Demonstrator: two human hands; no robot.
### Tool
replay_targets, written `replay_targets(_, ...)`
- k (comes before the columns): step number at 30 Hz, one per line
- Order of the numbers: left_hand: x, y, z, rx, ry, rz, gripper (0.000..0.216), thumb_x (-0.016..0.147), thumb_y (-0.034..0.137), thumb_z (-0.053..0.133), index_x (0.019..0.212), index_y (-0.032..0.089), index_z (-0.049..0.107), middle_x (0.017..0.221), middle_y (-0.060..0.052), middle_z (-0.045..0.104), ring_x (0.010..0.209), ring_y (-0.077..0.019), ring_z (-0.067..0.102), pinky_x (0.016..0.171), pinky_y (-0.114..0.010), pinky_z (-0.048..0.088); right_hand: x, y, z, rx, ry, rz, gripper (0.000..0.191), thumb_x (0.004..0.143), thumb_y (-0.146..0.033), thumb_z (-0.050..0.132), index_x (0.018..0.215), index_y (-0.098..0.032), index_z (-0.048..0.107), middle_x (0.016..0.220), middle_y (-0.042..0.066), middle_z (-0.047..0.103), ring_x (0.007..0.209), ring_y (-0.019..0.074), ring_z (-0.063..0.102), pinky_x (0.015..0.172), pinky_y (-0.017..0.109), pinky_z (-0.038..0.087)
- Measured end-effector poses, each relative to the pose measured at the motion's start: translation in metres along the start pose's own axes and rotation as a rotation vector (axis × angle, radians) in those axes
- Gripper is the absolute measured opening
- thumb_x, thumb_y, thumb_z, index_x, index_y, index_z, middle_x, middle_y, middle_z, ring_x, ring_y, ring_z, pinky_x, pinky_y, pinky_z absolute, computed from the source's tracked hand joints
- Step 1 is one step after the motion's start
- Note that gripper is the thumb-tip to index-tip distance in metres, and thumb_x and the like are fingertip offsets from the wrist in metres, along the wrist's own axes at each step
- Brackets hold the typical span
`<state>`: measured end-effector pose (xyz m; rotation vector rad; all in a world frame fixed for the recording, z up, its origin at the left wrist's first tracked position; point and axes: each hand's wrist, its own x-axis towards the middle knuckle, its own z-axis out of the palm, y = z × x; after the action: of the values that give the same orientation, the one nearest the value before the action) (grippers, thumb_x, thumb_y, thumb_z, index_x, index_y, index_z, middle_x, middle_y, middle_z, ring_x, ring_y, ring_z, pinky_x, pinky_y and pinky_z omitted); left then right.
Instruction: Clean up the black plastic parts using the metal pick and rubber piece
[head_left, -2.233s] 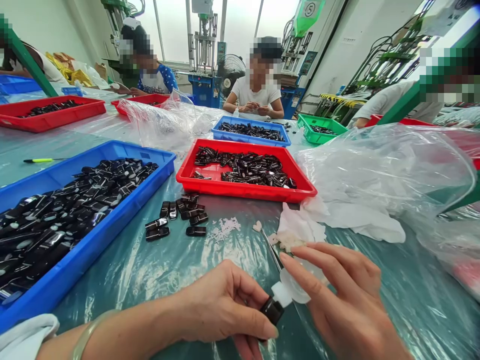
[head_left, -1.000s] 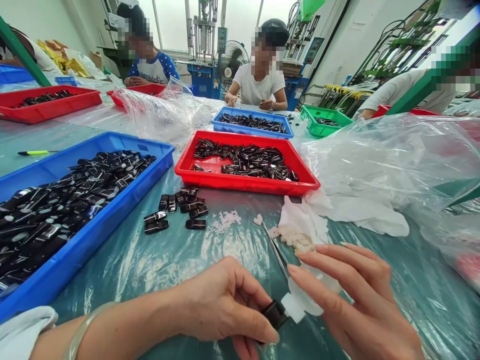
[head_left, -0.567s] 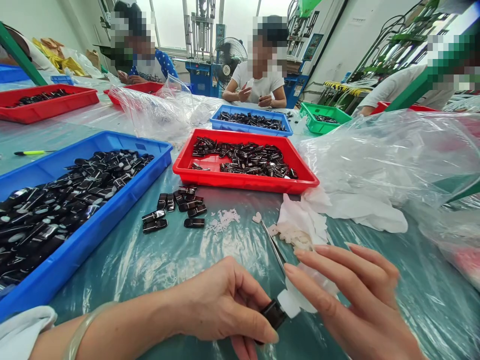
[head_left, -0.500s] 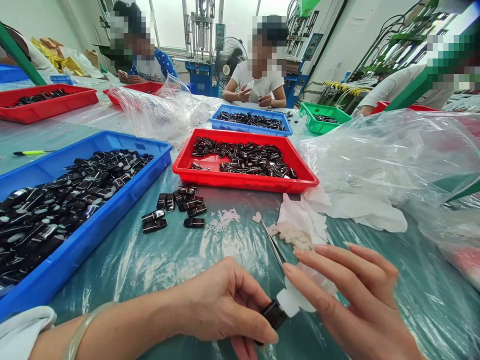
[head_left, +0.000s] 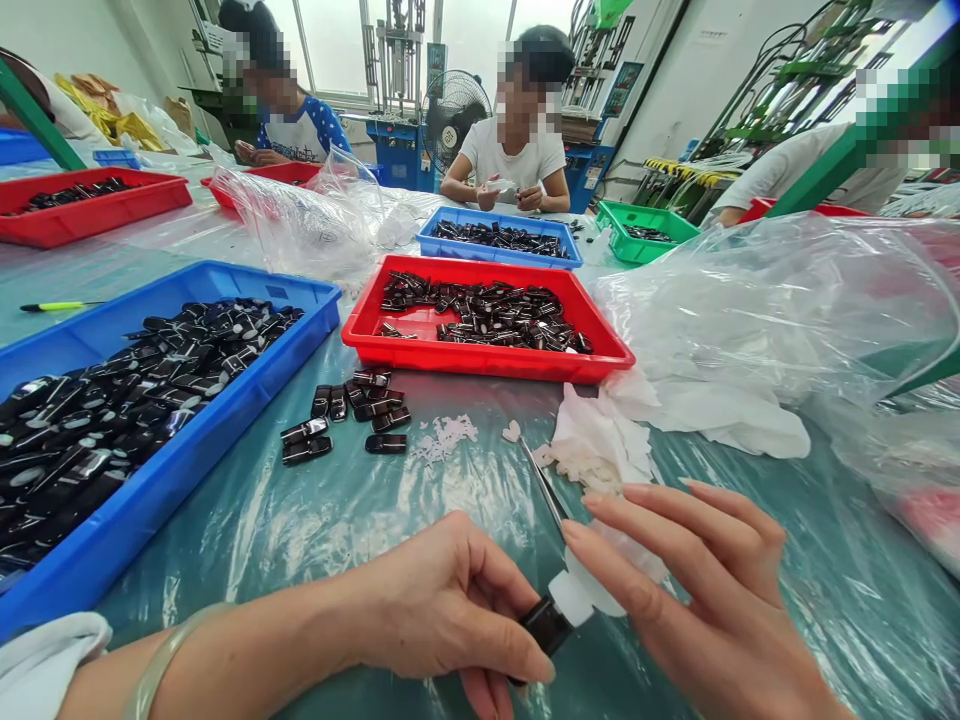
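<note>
Near centre: left hand (head_left: pixel 457 610) pinches glossy black part (head_left: pixel 545 627) between thumb and fingers | just right: right hand (head_left: pixel 697 590), fingers extended, thumb hidden, holds translucent bottle (head_left: pixel 602 593), white cap (head_left: pixel 571 598) at part's end | farther: tweezers (head_left: pixel 550 490) | far: red tray (head_left: pixel 480 360) of similar parts (head_left: pixel 510 318)

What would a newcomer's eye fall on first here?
Probably the bright red tray of black parts at centre, and the blue tray heaped with similar ones at left. In front, the left hand grips a black piece, meeting the white-capped container in the right hand.
</note>
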<state>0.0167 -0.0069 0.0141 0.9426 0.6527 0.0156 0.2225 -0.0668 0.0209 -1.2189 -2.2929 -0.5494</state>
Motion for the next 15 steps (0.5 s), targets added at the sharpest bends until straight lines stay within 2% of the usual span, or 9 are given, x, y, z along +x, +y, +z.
replay_targets(5,-0.0003,0.0012,-0.0005,-0.011,0.005,0.011,0.012,0.061,0.024,0.068,0.062,0.012,0.065,0.049,0.003,0.058,0.041,-0.0072,0.056,0.044,-0.014,0.045,0.0019,0.0010,-0.0003,0.034,-0.004,0.017,0.031,0.086,-0.008,0.046,0.101,-0.028,0.064,0.097,0.003,0.068,0.101,0.0205,0.054,0.096,0.045,0.032)
replay_targets(10,0.0004,-0.0011,-0.0011,-0.033,-0.005,0.020,0.010,0.062,0.022,0.068,0.063,0.012,0.066,0.050,0.003,0.059,0.043,-0.0074,0.057,0.044,-0.014,0.045,0.0043,-0.0027,0.0037,0.096,0.111,0.102,0.031,0.089,-0.008,0.043,0.092,-0.028,0.065,0.091,0.001,0.068,0.095,0.0186,0.055,0.092,0.043,0.035)
replay_targets(15,-0.0005,0.0010,-0.0002,-0.015,0.000,0.007,0.010,0.062,0.022,0.067,0.059,0.013,0.064,0.049,0.003,0.058,0.041,-0.0069,0.056,0.043,-0.014,0.044,0.0038,-0.0043,0.0059,0.106,0.064,0.115,0.033,0.087,-0.005,0.043,0.094,-0.029,0.065,0.093,0.002,0.068,0.096,0.0194,0.056,0.091,0.043,0.037)
